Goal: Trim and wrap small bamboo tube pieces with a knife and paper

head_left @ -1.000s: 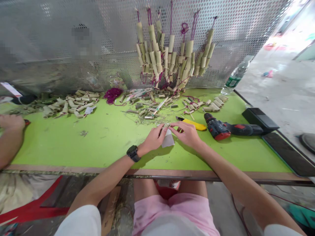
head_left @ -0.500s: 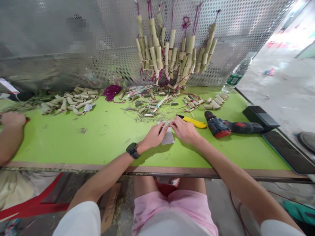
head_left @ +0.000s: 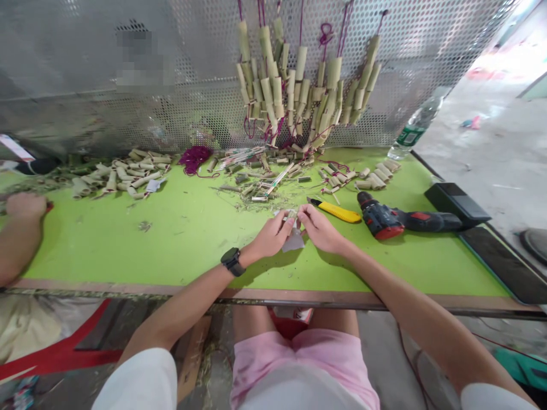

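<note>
Near the middle of the green table (head_left: 188, 250), my left hand (head_left: 273, 233) has its fingers closed on a small bamboo piece (head_left: 292, 215). A whitish sheet (head_left: 293, 241) hangs or lies beneath that piece, between my hands. My right hand (head_left: 319, 228) is close on the other side, its thumb and fingertips pinched together; what they hold is too small to make out. A yellow utility knife (head_left: 339, 213) lies just beyond my right hand, beside a cordless drill (head_left: 382, 216). Cut bamboo bits (head_left: 256, 188) and shavings are scattered past my fingertips.
Bamboo strings (head_left: 299, 91) hang on the perforated metal panel (head_left: 192, 74). Purple cord (head_left: 195, 159) and a bamboo pile (head_left: 123, 173) lie at the back left. On the right are a bottle (head_left: 414, 128), black box (head_left: 457, 202) and phone (head_left: 504, 265). Another person's hand (head_left: 26, 205) rests far left.
My right fingertips have shifted slightly and show a little more of the small piece in my left hand. The view has moved slightly; the table items lie as before.
</note>
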`<state>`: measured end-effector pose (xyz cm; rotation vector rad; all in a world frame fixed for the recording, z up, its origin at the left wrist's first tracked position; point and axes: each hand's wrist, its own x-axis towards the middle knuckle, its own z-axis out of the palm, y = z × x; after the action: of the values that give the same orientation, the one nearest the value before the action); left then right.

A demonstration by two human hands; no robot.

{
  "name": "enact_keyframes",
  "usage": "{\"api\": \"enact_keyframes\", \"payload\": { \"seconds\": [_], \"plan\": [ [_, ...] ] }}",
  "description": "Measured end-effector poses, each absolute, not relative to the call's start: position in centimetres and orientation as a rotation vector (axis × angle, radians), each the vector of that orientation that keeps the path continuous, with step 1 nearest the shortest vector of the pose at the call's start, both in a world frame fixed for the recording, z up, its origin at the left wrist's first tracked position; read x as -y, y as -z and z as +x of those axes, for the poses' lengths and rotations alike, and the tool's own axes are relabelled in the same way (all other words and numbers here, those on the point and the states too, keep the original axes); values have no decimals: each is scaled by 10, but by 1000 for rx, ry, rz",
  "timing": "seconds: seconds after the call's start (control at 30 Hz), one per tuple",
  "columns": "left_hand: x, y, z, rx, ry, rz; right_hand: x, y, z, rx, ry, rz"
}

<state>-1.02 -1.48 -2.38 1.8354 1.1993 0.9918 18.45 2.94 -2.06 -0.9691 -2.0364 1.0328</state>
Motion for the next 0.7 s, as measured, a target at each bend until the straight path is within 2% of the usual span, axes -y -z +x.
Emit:
{"api": "enact_keyframes", "payload": {
  "seconds": [0.2,0.7],
  "plan": [
    [18,25,-10,-1118,-1032,1642,-41,18,194,1930,-904,-1082],
    [12,31,-14,-1212,-1014,1768,-25,11,181,1572,-1260,-1001]
  ]
}}
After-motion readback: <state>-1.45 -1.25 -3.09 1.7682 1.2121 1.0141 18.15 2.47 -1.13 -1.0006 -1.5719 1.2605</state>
